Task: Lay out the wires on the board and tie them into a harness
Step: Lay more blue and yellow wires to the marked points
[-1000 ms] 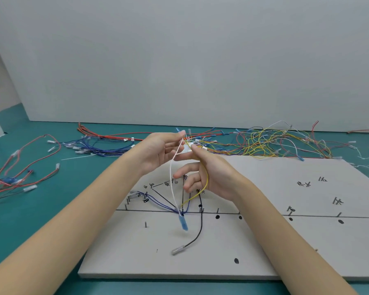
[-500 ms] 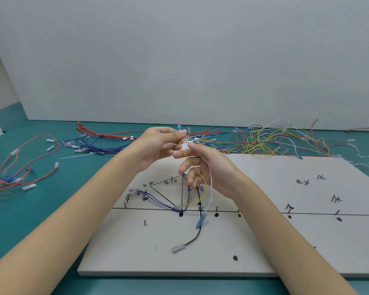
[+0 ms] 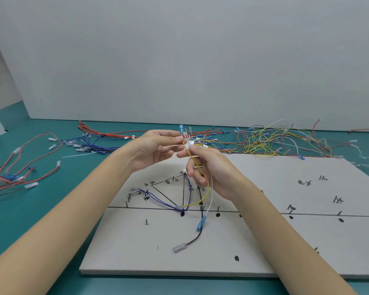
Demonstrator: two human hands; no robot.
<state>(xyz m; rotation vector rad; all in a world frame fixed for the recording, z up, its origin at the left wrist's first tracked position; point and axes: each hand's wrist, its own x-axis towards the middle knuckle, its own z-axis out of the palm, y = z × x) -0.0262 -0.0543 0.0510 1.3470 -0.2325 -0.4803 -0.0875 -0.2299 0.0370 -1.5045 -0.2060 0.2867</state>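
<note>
A grey board (image 3: pixel 264 241) with drawn lines, pegs and handwritten marks lies in front of me. Blue wires (image 3: pixel 158 200) and a black wire (image 3: pixel 197 237) with a clear end sleeve are laid on it. Above the board my left hand (image 3: pixel 156 149) pinches the upper ends of a yellow wire (image 3: pixel 200 173) and a white wire (image 3: pixel 210 201), near a small white connector. My right hand (image 3: pixel 209 169) pinches the same wires just beside it. The yellow wire loops down to the board. The white wire hangs with a blue terminal (image 3: pixel 201 222) at its lower end.
Loose wire piles lie on the teal table: red ones (image 3: pixel 19 173) at the left, blue ones (image 3: pixel 90 145) behind the left arm, a yellow, white and red tangle (image 3: pixel 281 141) behind the board. A grey wall stands at the back.
Both hands have risen slightly and drawn closer. The white wire with its blue terminal swung from left of the yellow loop to its right, and now hangs below my right hand.
</note>
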